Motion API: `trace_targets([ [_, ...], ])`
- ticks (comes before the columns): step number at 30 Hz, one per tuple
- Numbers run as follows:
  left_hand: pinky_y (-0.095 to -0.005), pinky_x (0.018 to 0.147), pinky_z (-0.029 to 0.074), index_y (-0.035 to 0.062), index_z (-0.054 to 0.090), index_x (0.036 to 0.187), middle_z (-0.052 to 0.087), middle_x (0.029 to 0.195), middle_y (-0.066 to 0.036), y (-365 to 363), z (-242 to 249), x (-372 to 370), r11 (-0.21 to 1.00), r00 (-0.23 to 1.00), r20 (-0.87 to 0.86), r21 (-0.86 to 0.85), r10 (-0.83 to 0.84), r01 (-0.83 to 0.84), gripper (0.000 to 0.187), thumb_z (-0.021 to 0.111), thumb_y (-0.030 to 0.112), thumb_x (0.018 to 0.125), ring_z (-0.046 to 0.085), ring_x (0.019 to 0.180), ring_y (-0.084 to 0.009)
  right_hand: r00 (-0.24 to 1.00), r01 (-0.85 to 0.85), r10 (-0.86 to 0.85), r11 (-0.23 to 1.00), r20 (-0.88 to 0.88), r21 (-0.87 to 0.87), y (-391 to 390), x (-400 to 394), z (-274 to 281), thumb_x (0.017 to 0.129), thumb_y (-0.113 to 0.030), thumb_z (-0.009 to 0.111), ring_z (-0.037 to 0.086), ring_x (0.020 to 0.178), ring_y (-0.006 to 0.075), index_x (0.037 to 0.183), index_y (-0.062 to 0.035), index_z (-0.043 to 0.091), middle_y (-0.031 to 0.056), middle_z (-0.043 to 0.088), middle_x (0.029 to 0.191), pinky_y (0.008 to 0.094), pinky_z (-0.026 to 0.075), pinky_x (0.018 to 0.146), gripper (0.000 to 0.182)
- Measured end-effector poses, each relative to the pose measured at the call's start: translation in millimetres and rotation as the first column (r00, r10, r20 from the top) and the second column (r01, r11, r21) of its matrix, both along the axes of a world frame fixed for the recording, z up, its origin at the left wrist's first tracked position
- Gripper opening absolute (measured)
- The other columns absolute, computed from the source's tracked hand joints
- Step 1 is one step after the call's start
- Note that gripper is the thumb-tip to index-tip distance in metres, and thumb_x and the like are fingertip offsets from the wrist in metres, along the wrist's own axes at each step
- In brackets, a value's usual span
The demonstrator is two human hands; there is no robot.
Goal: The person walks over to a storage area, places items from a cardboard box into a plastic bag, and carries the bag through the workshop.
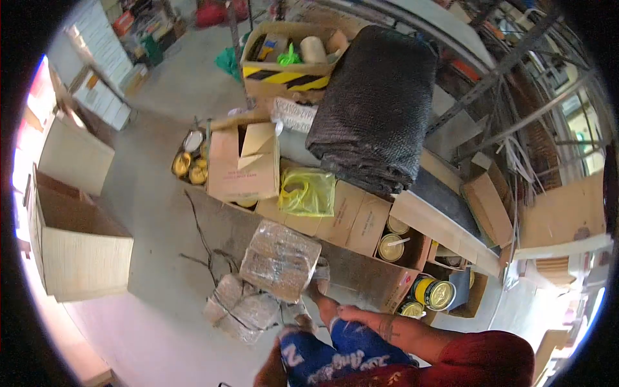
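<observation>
My right hand (pixel 349 314) rests at the knee of my blue shorts, at the lower middle; its fingers are too small and blurred to make out. At the bottom edge, my left hand (pixel 276 361) is beside the other thigh, its fingers hidden. Just beyond my knees, a package in clear plastic wrap (pixel 280 258) lies near my feet. A second wrapped package (pixel 242 308), with dark cord across it, lies beside it on the floor. Neither hand touches the packages.
Cardboard boxes, some holding tins (pixel 391 248), run across the middle, with a yellow plastic bag (pixel 307 192) on them. A large black roll (pixel 380 103) lies behind. An open box (pixel 87 258) stands left. Metal racking (pixel 496 80) is at the upper right.
</observation>
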State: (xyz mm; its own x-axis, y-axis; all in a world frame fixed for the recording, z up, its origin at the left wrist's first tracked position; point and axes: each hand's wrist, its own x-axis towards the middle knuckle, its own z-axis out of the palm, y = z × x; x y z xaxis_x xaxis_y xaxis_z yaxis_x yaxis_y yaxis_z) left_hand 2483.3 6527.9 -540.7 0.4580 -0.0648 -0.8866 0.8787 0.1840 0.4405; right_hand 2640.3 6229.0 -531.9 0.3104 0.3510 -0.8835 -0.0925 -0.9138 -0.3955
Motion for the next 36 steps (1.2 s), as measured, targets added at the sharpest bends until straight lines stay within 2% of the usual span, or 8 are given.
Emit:
trace_targets([
  [5,-0.0374,0.083,0.047,0.0011,0.062,0.113,0.063,0.111,-0.015,22,8,98,0.980,0.995,0.099,0.200,-0.017,-0.003,0.042,0.050,0.036,0.092,0.060,0.098,-0.0248,0.897,-0.415,0.202,0.690,0.392,0.593,-100,39,-95,0.093,-0.031,0.044,0.065,0.081,0.0277,0.112,-0.0100,0.063,0.0125,0.066,0.101,0.0428,0.051,0.075,0.034],
  [7,-0.0372,0.083,0.047,0.0006,0.063,0.112,0.063,0.110,-0.015,44,18,127,0.963,0.993,0.113,0.269,-0.010,-0.021,0.042,0.050,0.036,0.092,0.060,0.098,-0.0246,0.687,0.679,-0.622,0.734,-0.375,0.025,-97,79,-37,0.091,-0.024,0.051,0.064,0.079,0.0236,0.109,-0.0112,0.063,0.0071,0.066,0.094,0.0405,0.052,0.066,0.026],
  [10,-0.0368,0.083,0.047,-0.0002,0.063,0.111,0.063,0.109,-0.016,79,47,162,0.939,0.989,0.148,0.340,0.005,-0.056,0.042,0.051,0.035,0.092,0.060,0.098,-0.0243,0.427,0.803,-0.772,0.563,-0.471,-0.195,-151,109,-47,0.089,-0.024,0.055,0.063,0.073,0.0192,0.109,-0.0096,0.062,0.0039,0.066,0.093,0.0348,0.052,0.059,0.026],
  [19,-0.0358,0.082,0.048,-0.0027,0.064,0.108,0.064,0.107,-0.016,183,154,219,0.874,0.974,0.222,0.463,0.047,-0.147,0.043,0.051,0.035,0.092,0.061,0.097,-0.0233,0.973,-0.224,0.206,0.951,0.101,0.212,-158,136,-59,0.087,-0.027,0.058,0.064,0.081,0.0246,0.096,-0.0082,0.063,0.0085,0.063,0.081,0.0417,0.053,0.064,0.021],
  [22,-0.0332,0.078,0.048,-0.0054,0.064,0.100,0.066,0.098,-0.020,196,214,260,0.838,0.985,0.146,0.523,0.092,-0.156,0.043,0.054,0.035,0.090,0.062,0.089,-0.0222,0.712,0.617,-0.655,0.756,-0.254,-0.220,-85,154,-38,0.084,-0.025,0.058,0.064,0.082,0.0241,0.090,-0.0073,0.066,0.0081,0.066,0.086,0.0386,0.053,0.069,0.020],
  [24,-0.0338,0.076,0.048,-0.0041,0.063,0.102,0.064,0.101,-0.022,210,185,270,0.817,0.987,0.139,0.560,0.074,-0.140,0.038,0.056,0.031,0.091,0.062,0.087,-0.0217,0.998,0.041,-0.057,0.875,0.019,0.483,-82,150,-106,0.092,-0.028,0.053,0.063,0.079,0.0181,0.105,-0.0047,0.063,0.0063,0.067,0.087,0.0331,0.052,0.065,0.029],
  [32,-0.0377,0.076,0.050,-0.0013,0.065,0.104,0.067,0.088,-0.021,277,-69,303,0.804,0.987,0.138,0.576,0.085,-0.150,0.051,0.062,0.045,0.084,0.066,0.086,-0.0284,0.811,0.585,-0.573,0.799,-0.120,0.137,182,307,15,0.091,-0.014,0.052,0.064,0.078,0.0163,0.105,-0.0037,0.067,0.0068,0.068,0.090,0.0303,0.053,0.072,0.023],
  [36,-0.0470,0.075,0.050,-0.0028,0.068,0.079,0.064,0.079,-0.028,342,-149,361,0.542,0.857,-0.174,0.708,-0.486,0.451,0.064,0.050,0.058,0.083,0.064,0.085,-0.0409,0.810,0.038,-0.296,0.888,0.506,0.459,263,411,29,0.094,-0.020,0.050,0.066,0.076,0.0220,0.098,-0.0007,0.064,0.0117,0.068,0.087,0.0343,0.052,0.069,0.024],
])
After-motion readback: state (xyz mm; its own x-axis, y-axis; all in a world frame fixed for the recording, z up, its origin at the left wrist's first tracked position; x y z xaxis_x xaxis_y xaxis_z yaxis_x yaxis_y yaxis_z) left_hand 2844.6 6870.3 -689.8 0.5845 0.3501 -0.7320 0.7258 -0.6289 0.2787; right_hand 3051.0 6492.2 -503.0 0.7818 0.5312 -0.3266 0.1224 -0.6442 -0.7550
